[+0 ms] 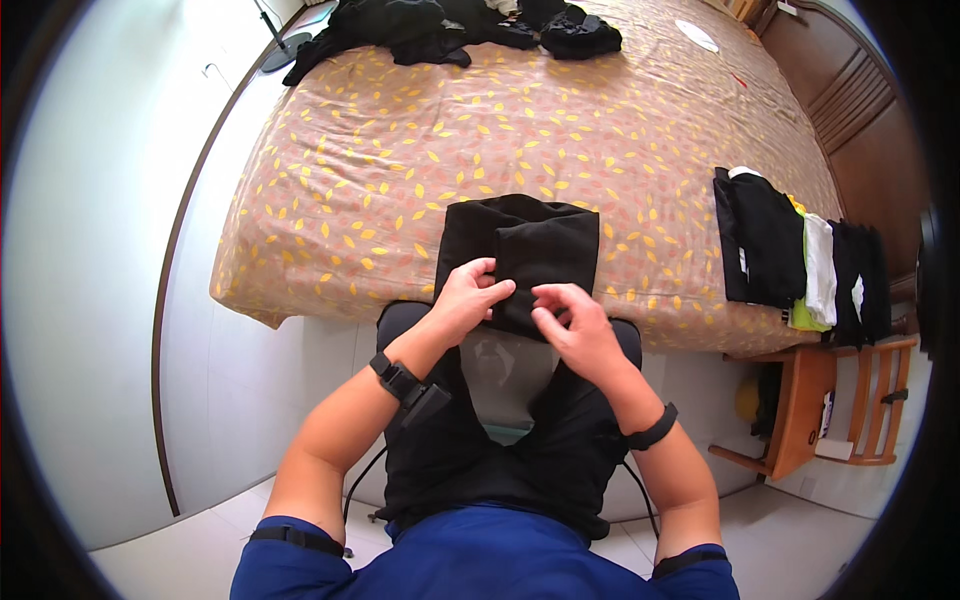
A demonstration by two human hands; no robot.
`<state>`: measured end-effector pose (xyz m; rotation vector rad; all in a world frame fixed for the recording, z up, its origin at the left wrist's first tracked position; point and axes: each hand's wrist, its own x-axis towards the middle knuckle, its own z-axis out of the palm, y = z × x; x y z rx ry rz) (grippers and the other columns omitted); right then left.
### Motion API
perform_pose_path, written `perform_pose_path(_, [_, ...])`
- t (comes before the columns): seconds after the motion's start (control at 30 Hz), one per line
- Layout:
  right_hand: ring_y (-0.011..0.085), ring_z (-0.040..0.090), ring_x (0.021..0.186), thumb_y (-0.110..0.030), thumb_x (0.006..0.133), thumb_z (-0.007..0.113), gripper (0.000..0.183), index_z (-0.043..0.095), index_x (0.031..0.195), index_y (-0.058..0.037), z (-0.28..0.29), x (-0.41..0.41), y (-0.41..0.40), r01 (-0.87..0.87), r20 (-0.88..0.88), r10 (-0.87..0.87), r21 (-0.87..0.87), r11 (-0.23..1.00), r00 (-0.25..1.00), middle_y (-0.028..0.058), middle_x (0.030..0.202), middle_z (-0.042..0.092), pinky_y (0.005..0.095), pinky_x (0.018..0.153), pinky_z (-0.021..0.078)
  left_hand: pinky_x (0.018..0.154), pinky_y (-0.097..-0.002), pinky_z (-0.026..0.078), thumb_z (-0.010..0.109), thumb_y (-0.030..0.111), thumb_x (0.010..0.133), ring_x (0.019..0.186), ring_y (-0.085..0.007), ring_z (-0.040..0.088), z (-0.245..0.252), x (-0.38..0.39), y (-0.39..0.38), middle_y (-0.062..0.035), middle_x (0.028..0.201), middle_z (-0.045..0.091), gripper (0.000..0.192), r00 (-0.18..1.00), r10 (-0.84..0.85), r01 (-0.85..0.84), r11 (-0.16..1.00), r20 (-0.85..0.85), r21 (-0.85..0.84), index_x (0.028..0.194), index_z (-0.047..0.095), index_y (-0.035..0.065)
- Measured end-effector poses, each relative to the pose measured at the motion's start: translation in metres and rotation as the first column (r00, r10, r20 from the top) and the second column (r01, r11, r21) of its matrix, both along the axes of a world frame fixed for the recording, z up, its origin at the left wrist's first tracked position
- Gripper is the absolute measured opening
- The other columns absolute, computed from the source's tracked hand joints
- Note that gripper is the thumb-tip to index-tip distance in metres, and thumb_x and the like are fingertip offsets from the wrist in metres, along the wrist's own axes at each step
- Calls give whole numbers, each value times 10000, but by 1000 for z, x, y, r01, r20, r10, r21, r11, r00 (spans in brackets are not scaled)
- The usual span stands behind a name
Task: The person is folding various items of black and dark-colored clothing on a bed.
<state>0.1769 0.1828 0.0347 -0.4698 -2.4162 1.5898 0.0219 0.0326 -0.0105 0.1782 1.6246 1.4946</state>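
Note:
A folded black garment [547, 244] lies at the near edge of the bed, its lower part hanging toward my knees. My left hand [472, 296] is at its lower left, thumb and fingers apart, over the cloth. At its lower right is my right hand [574, 322], fingers loosely curled with a gap to the thumb. Neither hand visibly grips the fabric; whether the fingertips touch it is hard to tell. The garment is folded over on itself, with a smaller layer on its right half.
The bed has a leaf-patterned sheet [375, 165]. Loose black clothes [420, 30] lie at its far side. Folded clothes [765, 240] stand in a row at the right edge, above a wooden chair [806, 420]. A white oval object [696, 35] lies at the far right.

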Motion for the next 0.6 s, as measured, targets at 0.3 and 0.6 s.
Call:
perform_pose_path(0.3, [377,501,1379,-163,923,718,506,578,1384,-9,-7,-6,29,36,-86,-1,414,910,996,192,1459,545,467,1156,402,872,-286,565,710,100,942,990,-137,697,11,-45,-49,-71,1092,718,434,983,91,-51,970,-161,238,1343,584,-6])
perform_pose_path(0.6, [327,223,1574,-605,947,613,856,351,1612,-133,-57,-54,24,-197,118,167,767,611,979,151,1695,254,589,1256,166,1252,-554,198,663,433,966,1550,-369,258,33,-14,-23,-185,1658,309,741,-54,-515,85,851,-856,-518,1573,410,92])
